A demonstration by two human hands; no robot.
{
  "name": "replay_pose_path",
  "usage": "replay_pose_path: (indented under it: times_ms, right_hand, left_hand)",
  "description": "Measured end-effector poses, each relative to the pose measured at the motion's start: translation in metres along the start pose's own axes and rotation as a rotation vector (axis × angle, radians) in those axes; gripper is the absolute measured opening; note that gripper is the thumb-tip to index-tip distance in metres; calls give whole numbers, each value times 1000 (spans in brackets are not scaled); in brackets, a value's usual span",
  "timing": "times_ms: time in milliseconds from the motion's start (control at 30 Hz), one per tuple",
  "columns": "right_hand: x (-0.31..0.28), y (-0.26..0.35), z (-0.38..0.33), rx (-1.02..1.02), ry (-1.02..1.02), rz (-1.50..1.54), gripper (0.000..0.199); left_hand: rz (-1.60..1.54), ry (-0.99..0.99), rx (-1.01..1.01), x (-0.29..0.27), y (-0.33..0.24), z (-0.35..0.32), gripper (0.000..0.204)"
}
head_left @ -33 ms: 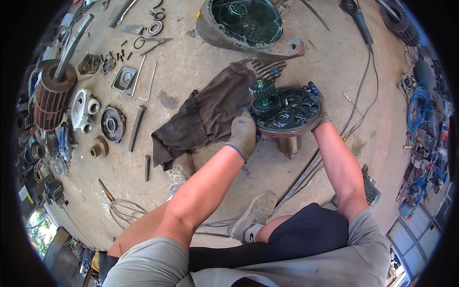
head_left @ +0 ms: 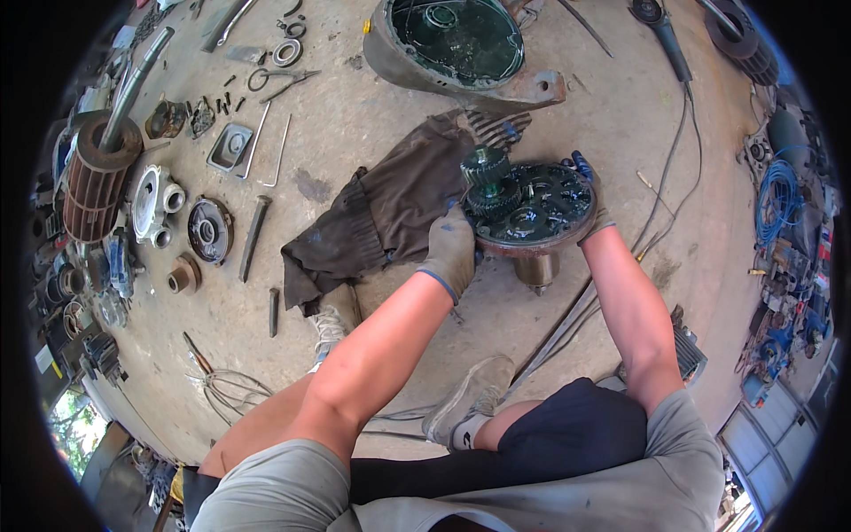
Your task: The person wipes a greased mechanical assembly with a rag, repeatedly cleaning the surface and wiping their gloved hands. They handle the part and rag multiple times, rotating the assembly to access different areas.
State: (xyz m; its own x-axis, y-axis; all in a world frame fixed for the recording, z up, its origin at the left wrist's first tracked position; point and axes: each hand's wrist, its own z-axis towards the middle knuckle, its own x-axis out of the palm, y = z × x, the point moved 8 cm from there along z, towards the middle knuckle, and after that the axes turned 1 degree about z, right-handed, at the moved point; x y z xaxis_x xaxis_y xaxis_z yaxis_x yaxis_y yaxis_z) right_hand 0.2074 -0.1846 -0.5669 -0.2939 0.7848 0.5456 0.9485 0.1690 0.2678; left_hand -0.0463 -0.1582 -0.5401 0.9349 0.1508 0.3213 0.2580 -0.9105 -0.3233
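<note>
With both gloved hands I hold a round gear cover (head_left: 558, 204), dark with greenish grease on its upper face. A toothed gear shaft (head_left: 486, 168) stands up at its left side, and a metal cylinder (head_left: 537, 270) sticks out below. My left hand (head_left: 450, 248) grips the rim at the left, its fingertips partly hidden. Round the right rim closes my right hand (head_left: 596, 199), with blue-smeared fingers; its palm is mostly behind the cover. Just left of the cover a dark, stained cloth (head_left: 381, 208) lies spread on the floor.
A large grease-filled housing (head_left: 532, 89) stands beyond the cloth. To the left lie a hammer (head_left: 254, 239), a metal tray (head_left: 230, 147), a pale casting (head_left: 151, 202) and a rotor (head_left: 99, 182). At the right are an angle grinder (head_left: 663, 40) with its cable and a coiled blue hose (head_left: 778, 202).
</note>
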Motion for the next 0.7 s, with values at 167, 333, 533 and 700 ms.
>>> replay_pose_path:
  times_ms: [167, 333, 533, 700]
  right_hand:
    - [17, -9, -19, 2, 111, -35, 32]
    - [55, -54, -12, 85, 236, 25, 32]
    - [43, -90, 0, 110, 68, -86, 37]
    - [24, -100, -10, 79, -70, -167, 41]
  left_hand:
    - [176, -67, -21, -25, 6, -33, 36]
    - [-15, -46, -18, -59, 19, -58, 34]
    - [-245, 124, 65, -82, 6, -43, 39]
    - [-92, 150, 203, -104, -15, -38, 43]
